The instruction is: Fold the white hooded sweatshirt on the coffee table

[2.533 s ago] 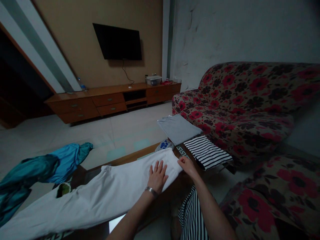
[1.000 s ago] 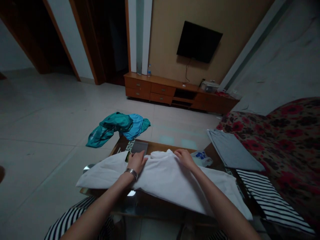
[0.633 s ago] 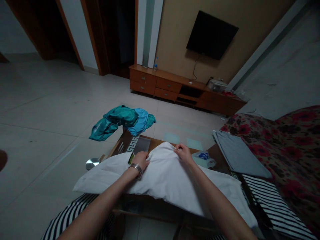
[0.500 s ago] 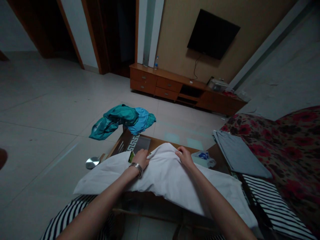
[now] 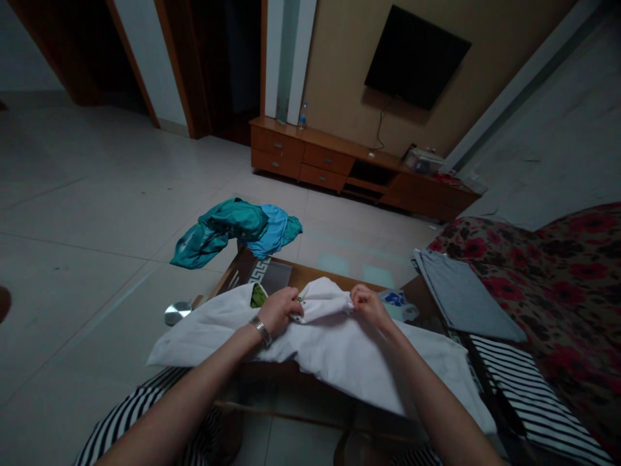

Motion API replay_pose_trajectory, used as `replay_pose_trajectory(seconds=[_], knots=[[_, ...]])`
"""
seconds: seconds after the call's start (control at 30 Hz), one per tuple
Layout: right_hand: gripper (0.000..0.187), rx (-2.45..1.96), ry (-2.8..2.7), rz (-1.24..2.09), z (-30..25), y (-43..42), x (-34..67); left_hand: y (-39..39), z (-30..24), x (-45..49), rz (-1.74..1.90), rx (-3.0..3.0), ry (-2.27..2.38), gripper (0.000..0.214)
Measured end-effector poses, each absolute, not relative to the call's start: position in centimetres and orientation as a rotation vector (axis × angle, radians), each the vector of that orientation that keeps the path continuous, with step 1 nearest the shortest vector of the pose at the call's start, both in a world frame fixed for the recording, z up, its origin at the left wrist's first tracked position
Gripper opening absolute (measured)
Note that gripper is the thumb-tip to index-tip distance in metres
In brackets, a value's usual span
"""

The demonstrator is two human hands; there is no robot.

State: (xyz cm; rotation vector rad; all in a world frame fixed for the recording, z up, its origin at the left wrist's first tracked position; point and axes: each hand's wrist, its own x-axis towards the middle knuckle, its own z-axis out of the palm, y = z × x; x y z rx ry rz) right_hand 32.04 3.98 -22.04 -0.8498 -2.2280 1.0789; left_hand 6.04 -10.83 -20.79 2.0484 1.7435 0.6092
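Observation:
A white garment [image 5: 334, 349] lies spread across a low wooden table [image 5: 310, 277] in front of me. My left hand [image 5: 280, 310], with a metal bracelet on the wrist, is closed on a bunched fold of the white cloth. My right hand [image 5: 367, 304] pinches the same raised fold a little to the right. Between the two hands the cloth stands up in a small ridge. A bit of green [image 5: 258, 296] shows under the garment beside my left hand.
A teal and blue garment [image 5: 233, 232] hangs off the table's far left corner. A folded grey shirt [image 5: 460, 294] and a folded striped shirt [image 5: 524, 388] lie at the right, beside a floral sofa [image 5: 557, 272]. A TV cabinet [image 5: 349, 168] stands on the far side of the tiled floor.
Both hands have drawn the far edge of the white garment toward me and bunched it into a ridge. Earlier my left hand lay flat on the cloth and the view swung left.

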Motion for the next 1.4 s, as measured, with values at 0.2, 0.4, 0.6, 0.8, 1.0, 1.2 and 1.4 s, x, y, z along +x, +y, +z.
replay_pose_trajectory(seconds=[0.2,0.4,0.6,0.8,1.0,1.2,1.4], knots=[[0.019,-0.846,-2.492,0.832,-23.1,1.5,34.7,-11.0,-22.0,6.5,0.534,2.174,1.679,0.019],[0.037,-0.877,-2.758,0.554,-21.4,1.7,33.4,-11.1,-22.1,6.4,0.626,2.104,1.737,0.023],[0.02,-1.098,-2.857,0.484,-20.6,3.9,31.6,-10.9,-22.4,5.5,0.718,1.777,1.97,0.026],[0.02,-1.263,-2.606,0.919,-19.2,7.7,27.3,-10.6,-23.1,4.6,0.613,1.711,1.958,0.023],[0.022,-1.275,-2.47,1.089,-20.4,9.1,20.6,-10.3,-23.1,4.3,0.682,1.613,2.028,0.054],[0.043,-1.074,-1.977,1.483,-21.5,9.5,20.5,-9.4,-22.6,3.0,0.612,1.404,2.054,0.087],[0.042,-1.012,-1.9,1.654,-21.1,9.0,22.7,-8.9,-22.2,2.6,0.656,1.428,1.869,0.049]])
